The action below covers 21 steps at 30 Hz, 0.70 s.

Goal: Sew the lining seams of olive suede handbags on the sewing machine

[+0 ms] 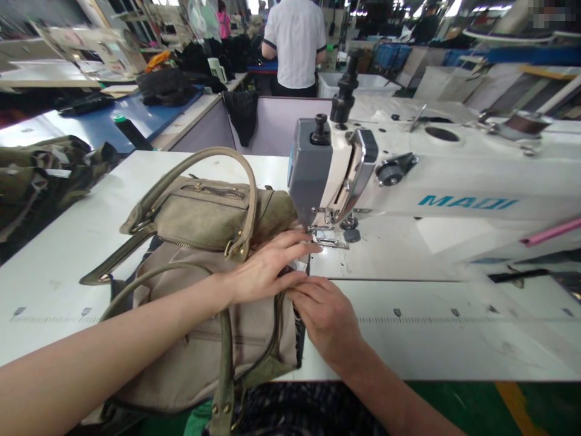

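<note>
An olive and beige handbag [200, 218] with looped handles lies on the white sewing table [68, 254], its right edge pushed under the head of a white sewing machine [408, 181]. My left hand [267, 266] rests flat on the bag, fingers stretched toward the presser foot [329, 239]. My right hand [324, 312] is just below it, fingers curled and pinching the bag's edge beside the needle area.
More olive bags [40, 175] are piled at the left table edge. A blue table [91, 121] with dark goods stands behind. A person in a white shirt [295, 42] stands at the back. A pink rod [551, 233] lies at right.
</note>
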{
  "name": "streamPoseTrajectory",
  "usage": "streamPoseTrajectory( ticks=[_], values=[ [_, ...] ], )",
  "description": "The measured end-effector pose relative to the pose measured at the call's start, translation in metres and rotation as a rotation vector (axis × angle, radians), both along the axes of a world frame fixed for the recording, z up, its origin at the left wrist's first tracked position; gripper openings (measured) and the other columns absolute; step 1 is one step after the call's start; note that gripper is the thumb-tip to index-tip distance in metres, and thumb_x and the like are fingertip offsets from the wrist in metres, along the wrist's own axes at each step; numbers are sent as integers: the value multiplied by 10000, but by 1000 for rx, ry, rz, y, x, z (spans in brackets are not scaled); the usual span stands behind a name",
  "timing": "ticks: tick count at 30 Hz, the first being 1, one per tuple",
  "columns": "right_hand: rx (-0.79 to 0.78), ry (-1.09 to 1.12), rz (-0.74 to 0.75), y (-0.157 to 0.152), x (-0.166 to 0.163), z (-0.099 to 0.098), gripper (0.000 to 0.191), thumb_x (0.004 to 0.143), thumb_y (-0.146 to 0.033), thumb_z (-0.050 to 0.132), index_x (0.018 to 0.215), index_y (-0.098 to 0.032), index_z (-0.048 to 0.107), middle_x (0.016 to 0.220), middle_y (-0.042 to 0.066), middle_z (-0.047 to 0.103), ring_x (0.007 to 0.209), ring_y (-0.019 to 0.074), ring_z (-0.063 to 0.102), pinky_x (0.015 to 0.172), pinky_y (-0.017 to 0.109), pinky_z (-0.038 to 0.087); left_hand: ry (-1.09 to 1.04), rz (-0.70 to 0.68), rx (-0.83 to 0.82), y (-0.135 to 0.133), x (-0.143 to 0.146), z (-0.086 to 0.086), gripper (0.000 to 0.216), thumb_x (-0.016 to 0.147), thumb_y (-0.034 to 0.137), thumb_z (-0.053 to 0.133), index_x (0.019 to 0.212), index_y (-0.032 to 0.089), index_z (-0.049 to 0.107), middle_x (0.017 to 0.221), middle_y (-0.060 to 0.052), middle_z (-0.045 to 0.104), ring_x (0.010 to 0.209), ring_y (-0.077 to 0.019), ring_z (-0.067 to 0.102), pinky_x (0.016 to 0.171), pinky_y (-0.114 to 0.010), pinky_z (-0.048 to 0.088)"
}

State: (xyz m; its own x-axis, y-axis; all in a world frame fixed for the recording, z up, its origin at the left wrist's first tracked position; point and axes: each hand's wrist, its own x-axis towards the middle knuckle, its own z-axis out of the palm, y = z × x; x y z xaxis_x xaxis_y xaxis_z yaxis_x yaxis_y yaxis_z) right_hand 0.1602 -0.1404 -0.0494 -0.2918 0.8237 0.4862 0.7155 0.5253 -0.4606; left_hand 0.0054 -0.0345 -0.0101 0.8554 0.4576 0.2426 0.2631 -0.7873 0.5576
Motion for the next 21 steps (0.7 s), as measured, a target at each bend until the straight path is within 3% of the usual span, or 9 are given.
streamPoseTrajectory(
  ticks=[3,5,10,15,19,21],
  values=[
    [8,22,-10,-3,2,0,239,949,-57,490,975,-143,712,919,85,710,870,222,626,793,335,551,-6,5,51,0,1,-9,103,902,148,516,926,130,616,1222,-139,565,1316,-260,429,1118,-422,392],
    [14,10,-10,-5,3,0,244,939,-48,488,964,-142,711,902,85,708,838,221,633,760,330,556,-13,-6,84,0,-1,-13,148,902,103,470,830,132,596,1169,-140,594,1319,-252,435,1124,-410,389],
    [39,37,-9,-6,6,0,246,937,-45,481,988,-127,708,914,92,707,866,227,632,786,334,570,78,-70,174,0,-10,-17,315,919,56,415,1170,106,599,1235,-138,597,1368,-237,395,1131,-406,392],
    [36,10,19,-10,8,-2,239,908,-33,510,999,-146,700,920,94,708,879,227,641,801,344,589,223,-125,301,-2,-14,-15,318,984,138,402,1230,98,601,1250,-136,615,1376,-253,395,1129,-412,394],
    [8,-14,120,-34,7,2,348,856,12,437,1110,-78,658,1099,157,680,1077,256,609,986,401,535,299,-127,358,-7,-17,-11,375,1009,148,366,1349,111,520,1438,-135,487,1445,-239,287,1193,-413,286],
    [-67,-9,132,-48,6,7,390,822,-9,427,1145,-61,638,1199,177,637,1175,277,556,1045,431,493,324,-119,361,-9,-18,-10,384,1010,151,363,1366,119,504,1436,-137,486,1420,-243,336,1191,-417,282]
  ],
)
